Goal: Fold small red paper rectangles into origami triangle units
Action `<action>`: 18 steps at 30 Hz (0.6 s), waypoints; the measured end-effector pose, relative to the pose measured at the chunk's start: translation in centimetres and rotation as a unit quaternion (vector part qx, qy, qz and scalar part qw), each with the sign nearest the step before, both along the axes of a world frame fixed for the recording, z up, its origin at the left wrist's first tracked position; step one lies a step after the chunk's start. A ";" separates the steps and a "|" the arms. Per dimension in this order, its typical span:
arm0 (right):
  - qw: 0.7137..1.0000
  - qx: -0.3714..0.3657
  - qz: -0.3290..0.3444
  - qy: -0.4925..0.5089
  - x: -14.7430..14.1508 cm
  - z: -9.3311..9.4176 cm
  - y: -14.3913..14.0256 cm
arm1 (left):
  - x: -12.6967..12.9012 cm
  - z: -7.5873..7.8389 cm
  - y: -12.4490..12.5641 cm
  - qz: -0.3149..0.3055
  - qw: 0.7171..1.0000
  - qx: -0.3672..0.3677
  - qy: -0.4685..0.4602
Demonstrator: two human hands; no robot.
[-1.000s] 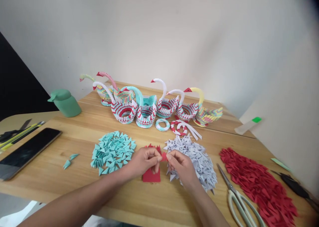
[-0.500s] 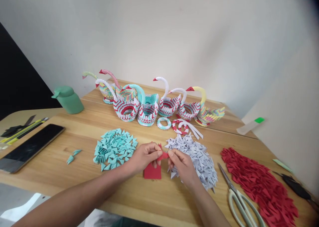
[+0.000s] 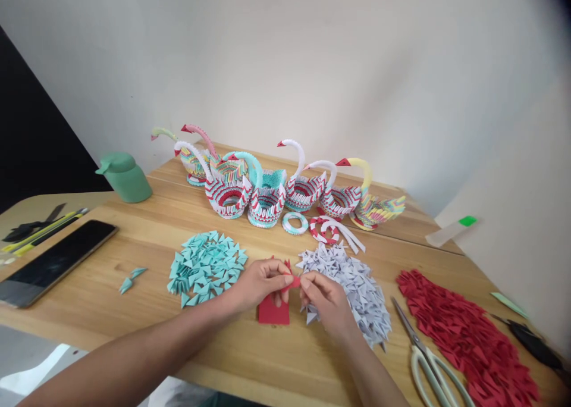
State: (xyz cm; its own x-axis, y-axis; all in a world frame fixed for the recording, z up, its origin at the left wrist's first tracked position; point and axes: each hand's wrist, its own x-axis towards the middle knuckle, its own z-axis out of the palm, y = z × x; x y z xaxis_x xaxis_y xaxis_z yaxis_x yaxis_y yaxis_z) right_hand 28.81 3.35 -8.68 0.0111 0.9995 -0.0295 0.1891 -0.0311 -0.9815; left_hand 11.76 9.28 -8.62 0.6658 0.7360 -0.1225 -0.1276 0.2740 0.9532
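Between my two hands is a small folded piece of red paper (image 3: pixel 294 282). My left hand (image 3: pixel 265 282) pinches it from the left with thumb and fingers. The fingertips of my right hand (image 3: pixel 325 300) are closed at its right end. Below my left hand lies a stack of red paper (image 3: pixel 273 313), partly covered by the fingers. A pile of folded teal paper triangles (image 3: pixel 207 267) spreads to the left. Close behind my right hand is a pile of pale lavender paper triangles (image 3: pixel 352 288). Some red paper tips show just behind my left fingers.
Several folded-paper swans (image 3: pixel 267 202) stand at the back, with paper rings (image 3: pixel 295 223) before them. Scissors (image 3: pixel 422 347) and a red triangle pile (image 3: pixel 468 332) lie right. A phone (image 3: pixel 62 261) and green jug (image 3: pixel 127 181) are left; a green-capped bottle (image 3: pixel 450 231) lies back right.
The whole view has shifted slightly. Both hands stay at nearly the same place, holding the red paper, whose angle looks a little different.
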 end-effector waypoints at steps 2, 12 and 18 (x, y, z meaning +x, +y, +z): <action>0.998 -0.019 0.003 0.063 0.0 -0.1 0.0 | 0.0 0.1 0.0 0.001 1.000 -0.011 -0.019; 0.982 -0.061 0.035 0.173 0.0 -0.6 0.2 | 0.1 -0.6 0.1 -0.002 0.998 -0.041 -0.051; 0.984 -0.063 0.031 0.161 -0.1 -0.5 0.3 | 0.1 -0.5 0.0 -0.003 0.998 -0.038 -0.045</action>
State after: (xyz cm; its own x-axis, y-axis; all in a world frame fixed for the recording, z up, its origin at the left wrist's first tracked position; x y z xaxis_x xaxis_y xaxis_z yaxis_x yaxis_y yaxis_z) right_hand 28.71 3.66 -9.14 -0.0790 0.9863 -0.1446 -0.1261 -0.1538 -0.9800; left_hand 11.87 9.29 -9.09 0.6812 0.7225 -0.1179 -0.2095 0.3467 0.9143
